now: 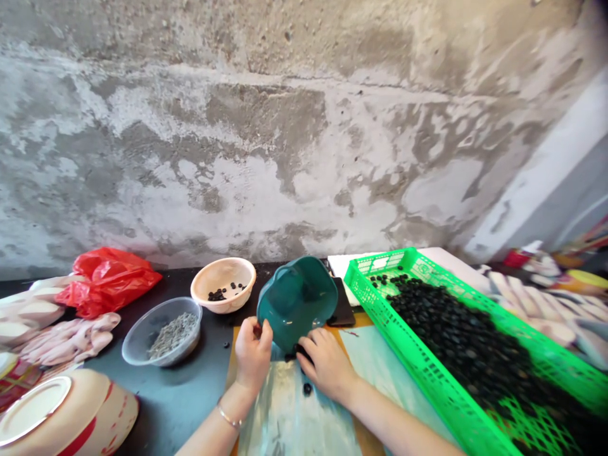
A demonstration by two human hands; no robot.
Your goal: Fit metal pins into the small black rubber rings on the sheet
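My left hand (254,356) is closed on the near left edge of a teal plastic basin (299,301), which is tilted up on its side. At the basin's lower edge, the curved fingers of my right hand (325,362) are slightly apart and touch small black pieces, partly hidden under the fingers. A loose black piece (307,389) lies just below, on the pale worn work sheet (297,415). To the right stands a long green plastic crate (418,354) with a large heap of small black pieces (456,329) inside.
Behind on the left, a peach bowl (197,292) holds several black pieces. A clear bowl (130,347) contains small grey bits. Further left are a red plastic bag (107,278), pink gloves (76,339) and an upturned cream container (90,411). A rough wall (285,158) bounds the table's back.
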